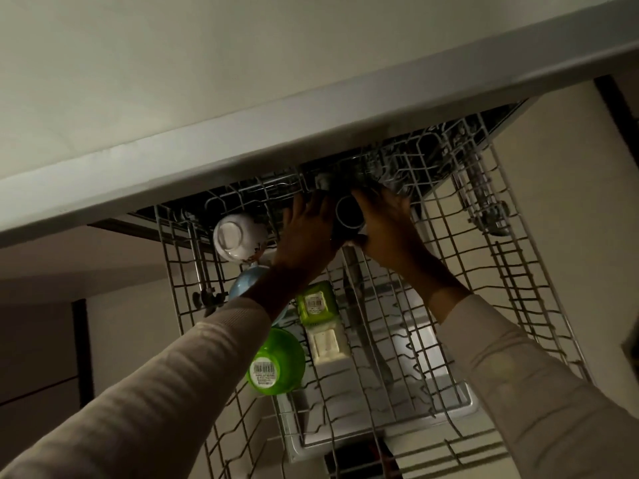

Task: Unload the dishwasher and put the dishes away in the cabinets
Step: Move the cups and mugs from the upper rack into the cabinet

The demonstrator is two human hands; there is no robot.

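Under the pale counter edge [242, 157], the wire dishwasher rack [491, 305] stands pulled out, and both arms reach to its far end. The dark cup [349, 214] lies on its side at the back of the rack, its open mouth turned toward the camera, right where the counter's shadow begins.

The right hand [387, 224] is wrapped around it: fingers curl over the top and the thumb tucks underneath, a firm grip on the cup's right side. The left hand [307, 233] comes in from the other side, its fingers fairly straight and laid flat against the cup's left wall, touching rather than clasping. The cup sits squeezed between the two hands. Light knit sleeves [193, 368] cover both forearms.

Down the rack's left side runs a line of dishes, all upside down. A white bowl [238, 236] sits just left of the left hand. A blue cup [243, 281] shows partly from behind the left forearm. Nearer the camera comes a green cup [276, 361] with a barcode sticker on its base. Just beside these, toward the middle, a square green container [316, 304] touches a square white container [326, 344].
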